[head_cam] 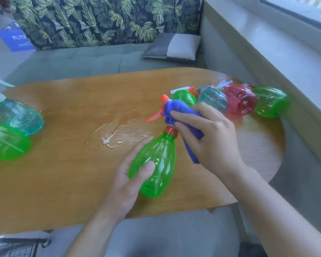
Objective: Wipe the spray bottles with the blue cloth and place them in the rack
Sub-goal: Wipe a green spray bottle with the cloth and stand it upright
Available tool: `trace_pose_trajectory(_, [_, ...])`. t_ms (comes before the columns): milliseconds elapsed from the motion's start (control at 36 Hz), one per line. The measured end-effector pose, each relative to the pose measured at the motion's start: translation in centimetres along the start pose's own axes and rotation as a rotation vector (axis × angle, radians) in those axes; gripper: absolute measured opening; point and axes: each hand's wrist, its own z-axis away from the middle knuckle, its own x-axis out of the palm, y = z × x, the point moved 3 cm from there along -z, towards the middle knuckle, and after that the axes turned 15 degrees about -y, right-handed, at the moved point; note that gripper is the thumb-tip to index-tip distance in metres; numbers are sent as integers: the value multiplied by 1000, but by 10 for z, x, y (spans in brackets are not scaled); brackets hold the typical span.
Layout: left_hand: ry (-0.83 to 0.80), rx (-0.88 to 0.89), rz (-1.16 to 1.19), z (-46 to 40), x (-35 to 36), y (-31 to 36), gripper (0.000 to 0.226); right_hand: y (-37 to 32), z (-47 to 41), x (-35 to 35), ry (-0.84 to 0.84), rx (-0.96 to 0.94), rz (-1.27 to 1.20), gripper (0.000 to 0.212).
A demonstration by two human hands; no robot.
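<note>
At the centre of a wooden table [63, 182], a left hand [126, 182] grips the body of a green spray bottle [156, 164], thumb curled over its front. At one o'clock from it, the right hand [209, 138] clamps a blue cloth [176, 110] around the bottle's orange spray head. Four more bottles [241, 101] lie at two o'clock; two others [17, 117] at nine o'clock.
</note>
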Motion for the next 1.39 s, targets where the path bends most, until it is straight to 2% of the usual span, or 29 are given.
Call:
trace_pose_trajectory(56, [-2,-2,-15,0,0,0,56,-1,1,1,-30,-27,16,21])
trace_pose_trajectory(194, [-26,-17,-30,0,2,0,56,5,-2,-4,81,92,25,21])
trace_pose_trajectory(333, [-19,-20,-52,0,1,-1,56,-1,-1,2,-17,-21,21,21])
trace_pose_trajectory(472, [-45,-24,-74,1,2,0,57,3,-2,-5,113,71,10,21])
trace_pose_trajectory(722, [-19,2,-81,3,3,-1,58,-14,-2,6,-55,-107,74,20])
trace_pose_trajectory(944, [-31,32,-87,1,6,3,57,-11,-2,-12,172,4,-67,20])
trace_pose_trajectory(1083, [-20,46,-96,1,6,2,61,-26,0,3,-18,-163,-10,20])
trace_pose_trajectory(1139, [-21,48,-109,0,6,2,61,-26,0,9,-49,-126,40,20])
trace_pose_trajectory(1278, [-33,-7,-88,2,3,0,56,-8,-5,-3,65,51,94,20])
trace_pose_trajectory(1389, [-37,-20,-72,4,3,2,56,4,-6,-12,143,150,0,20])
